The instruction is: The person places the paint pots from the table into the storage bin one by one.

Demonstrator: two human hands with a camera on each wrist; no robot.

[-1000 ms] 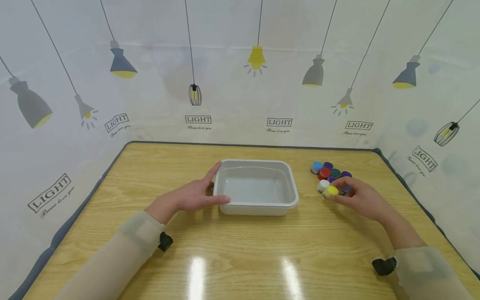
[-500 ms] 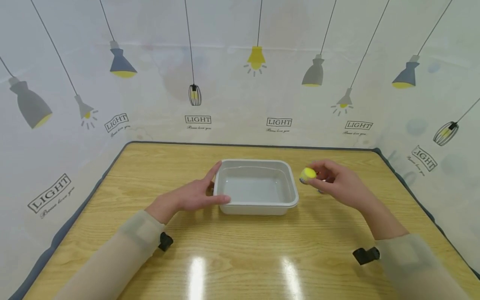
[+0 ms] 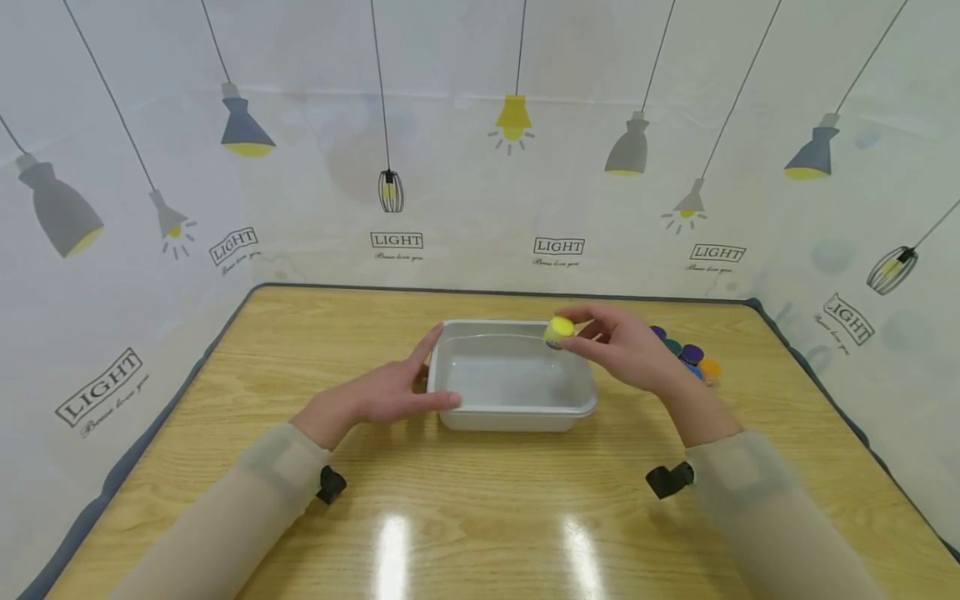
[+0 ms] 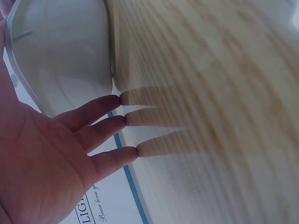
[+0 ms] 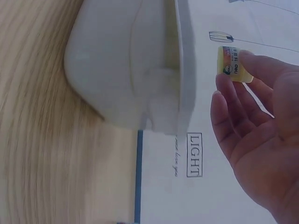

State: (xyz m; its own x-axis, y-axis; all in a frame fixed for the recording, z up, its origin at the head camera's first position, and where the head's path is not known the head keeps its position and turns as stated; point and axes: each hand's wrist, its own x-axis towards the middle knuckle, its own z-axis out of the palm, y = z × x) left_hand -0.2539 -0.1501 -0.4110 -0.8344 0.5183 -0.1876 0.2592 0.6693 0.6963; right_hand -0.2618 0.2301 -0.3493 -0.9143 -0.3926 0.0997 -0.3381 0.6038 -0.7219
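The right hand (image 3: pixel 622 346) pinches a yellow jar (image 3: pixel 560 331) between thumb and fingertips, above the far right part of the tray (image 3: pixel 495 379); the right wrist view shows the jar apart from the rim. Its label reads "deli"; the remaining print is too small to make out. The left hand (image 3: pixel 390 392) is spread at the tray's left end, thumb over the near rim and index finger extended along the side. In the left wrist view, three straight fingers reach down to the table (image 3: pixel 480 517) beside the tray, while the thumb side is cut off by the frame edge. Beyond the right wrist stands a group of other jars (image 3: pixel 692 354), with purple, green, blue and orange showing; the hand and forearm cover part of that area, so the count cannot be confirmed. Jar and right hand hide the tray's far right corner. Both sleeves (image 3: pixel 217 508) are cut off below.
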